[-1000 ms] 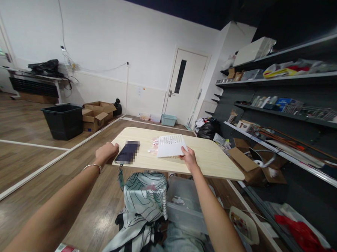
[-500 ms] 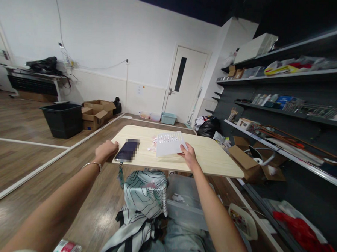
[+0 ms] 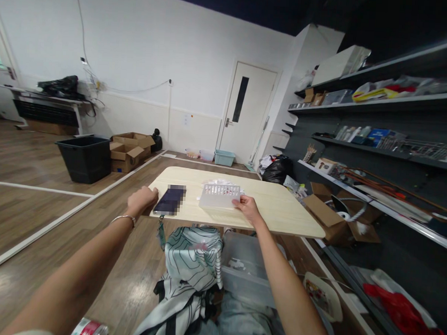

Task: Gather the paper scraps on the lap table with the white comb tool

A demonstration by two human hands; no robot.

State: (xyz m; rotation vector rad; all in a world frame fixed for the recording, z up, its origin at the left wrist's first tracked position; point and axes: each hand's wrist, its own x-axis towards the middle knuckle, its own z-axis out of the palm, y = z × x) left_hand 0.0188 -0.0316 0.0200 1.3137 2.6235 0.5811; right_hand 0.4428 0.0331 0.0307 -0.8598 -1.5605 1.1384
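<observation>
In my right hand [image 3: 246,208] is a white card-like piece [image 3: 218,201], gripped at its right edge with the thumb on the near face. Its top carries a row of small slots or shiny bits, too small to name. The piece is tilted above the table [image 3: 277,203]. At the table's left edge, my left hand [image 3: 142,201] is closed with curled fingers around the rim. Just right of it lies a dark phone [image 3: 170,199], partly blurred out, with a patterned strap [image 3: 161,231] hanging over the front edge. Behind the card, small pale pieces [image 3: 220,182] lie on the table.
A striped bag [image 3: 192,258] and a clear plastic bin [image 3: 246,268] sit below the table's front edge. Loaded shelves [image 3: 381,151] and an open carton [image 3: 328,218] flank the right. A black bin [image 3: 83,157] and cardboard boxes [image 3: 129,152] stand at left.
My right hand has tipped the white piece and moved slightly left and down, so its face now appears foreshortened. My left hand stays at the table edge.
</observation>
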